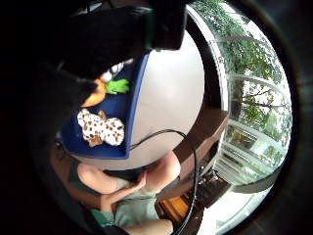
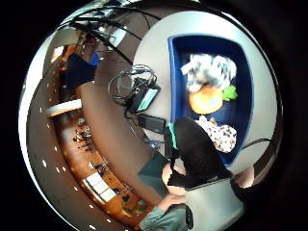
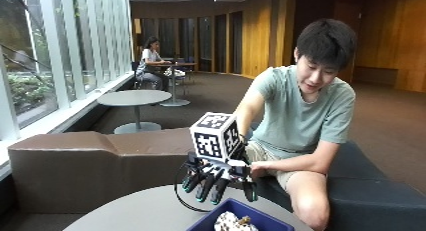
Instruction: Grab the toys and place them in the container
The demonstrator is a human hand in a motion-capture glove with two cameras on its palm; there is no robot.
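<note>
At the bottom centre of the outside view, the black-gloved right hand point(image 3: 216, 183) hangs over the far rim of the blue rectangular plastic container point(image 3: 266, 222), fingers point(image 3: 208, 187) spread, pointing down and holding nothing. The container sits on the round grey table point(image 3: 133, 211), its lower part cut off by the frame's bottom edge; only the top of a white plush toy with brown spots point(image 3: 233, 222) shows inside. The thumb-side palm view shows three toys in a row along the container's long axis: a grey-and-white plush toy point(image 2: 209, 71), blurred; an orange carrot-like plush with green leaves point(image 2: 208, 98); and the spotted one, partly hidden behind a gloved finger.
</note>
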